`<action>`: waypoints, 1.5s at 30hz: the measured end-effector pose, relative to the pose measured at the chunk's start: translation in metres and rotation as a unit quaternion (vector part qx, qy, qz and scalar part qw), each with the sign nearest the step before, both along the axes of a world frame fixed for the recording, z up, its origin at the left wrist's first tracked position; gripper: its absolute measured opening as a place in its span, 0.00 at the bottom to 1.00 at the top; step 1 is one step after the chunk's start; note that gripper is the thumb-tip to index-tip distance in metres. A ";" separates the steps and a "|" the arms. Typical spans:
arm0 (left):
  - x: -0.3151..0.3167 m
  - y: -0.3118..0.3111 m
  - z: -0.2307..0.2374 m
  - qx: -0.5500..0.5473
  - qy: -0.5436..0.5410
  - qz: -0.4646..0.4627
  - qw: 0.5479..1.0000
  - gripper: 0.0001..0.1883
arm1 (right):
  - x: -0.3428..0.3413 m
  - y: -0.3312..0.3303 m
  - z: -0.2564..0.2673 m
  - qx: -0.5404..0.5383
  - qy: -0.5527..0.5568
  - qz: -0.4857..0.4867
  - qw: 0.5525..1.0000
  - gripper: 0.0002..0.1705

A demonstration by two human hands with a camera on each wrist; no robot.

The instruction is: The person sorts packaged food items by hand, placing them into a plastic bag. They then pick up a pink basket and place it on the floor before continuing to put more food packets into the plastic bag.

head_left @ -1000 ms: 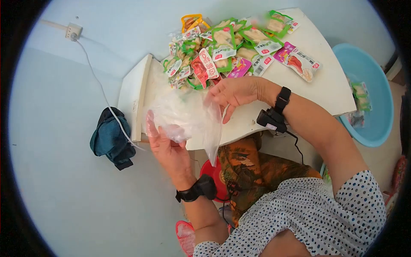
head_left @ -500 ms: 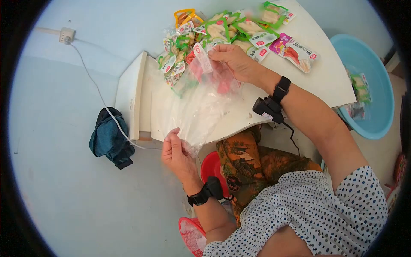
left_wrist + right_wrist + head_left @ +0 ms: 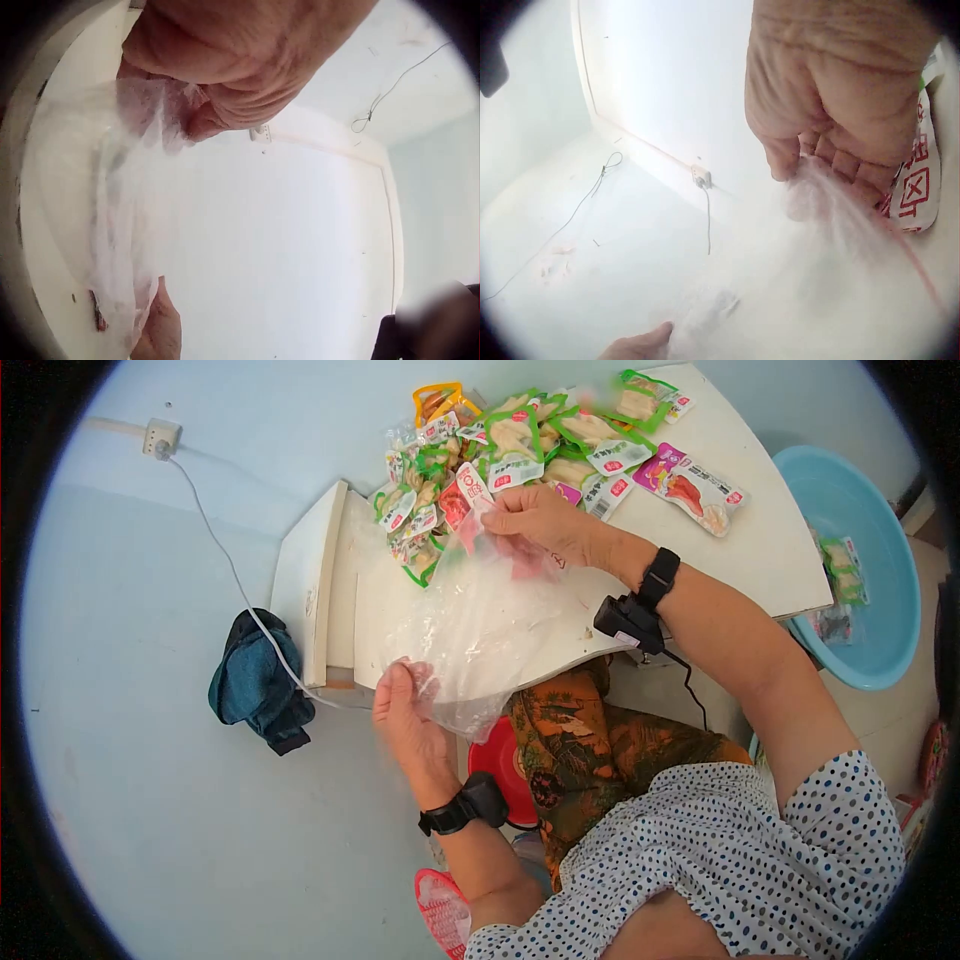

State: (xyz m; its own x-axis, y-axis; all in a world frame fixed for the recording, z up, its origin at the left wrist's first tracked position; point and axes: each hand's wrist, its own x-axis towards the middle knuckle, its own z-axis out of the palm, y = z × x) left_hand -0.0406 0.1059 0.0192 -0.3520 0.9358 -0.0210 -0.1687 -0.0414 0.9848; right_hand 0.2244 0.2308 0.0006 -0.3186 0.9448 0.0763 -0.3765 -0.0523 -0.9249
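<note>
A clear plastic bag [image 3: 480, 620] is stretched between both hands over the front edge of the white table [image 3: 750, 575]. My left hand [image 3: 408, 715] pinches its lower left side, with some fingers showing through the film. In the left wrist view, the thumb and fingers of the left hand [image 3: 225, 67] press the thin plastic together. The right hand [image 3: 550, 525] grips the upper edge of the bag, close in front of the heaped food packets [image 3: 515, 445]. Seen from the right wrist, curled fingers of that hand [image 3: 832, 112] hold bunched film beside a packet with red lettering [image 3: 915, 184].
A purple-and-white packet [image 3: 690, 488] lies apart on the table's right side. On the right stands a blue basin [image 3: 895, 630] with a few packets inside. A red container [image 3: 500, 775] sits below the table edge. A dark teal cloth item [image 3: 255, 680] and white cable [image 3: 215, 525] are at left.
The bag went from bunched near the left hand to spread out between both hands. The right hand rose toward the packets, then came slightly down; the left hand now pinches the bag's side.
</note>
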 end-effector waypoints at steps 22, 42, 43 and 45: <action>-0.046 0.010 -0.028 -0.016 0.156 0.102 0.982 0.11 | -0.009 -0.006 0.002 -0.055 -0.082 -0.058 0.993 0.12; 0.101 0.015 -0.024 0.146 0.550 -0.027 0.822 0.16 | -0.027 -0.020 0.000 -0.024 -0.089 0.012 0.996 0.14; 0.100 0.017 -0.027 0.138 0.543 -0.022 0.828 0.15 | -0.027 -0.020 0.001 -0.025 -0.084 0.017 0.996 0.15; 0.100 0.018 -0.026 0.116 0.521 -0.020 0.846 0.14 | -0.027 -0.021 0.003 -0.026 -0.071 0.026 0.997 0.16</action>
State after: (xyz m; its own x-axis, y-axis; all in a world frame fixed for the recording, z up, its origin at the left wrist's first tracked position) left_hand 0.0597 0.1236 -0.0067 -0.0341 0.8837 0.4668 0.7789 -0.2692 0.5664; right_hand 0.1976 0.2094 0.0034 -0.3721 0.9279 -0.0215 -0.2372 -0.1175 -0.9643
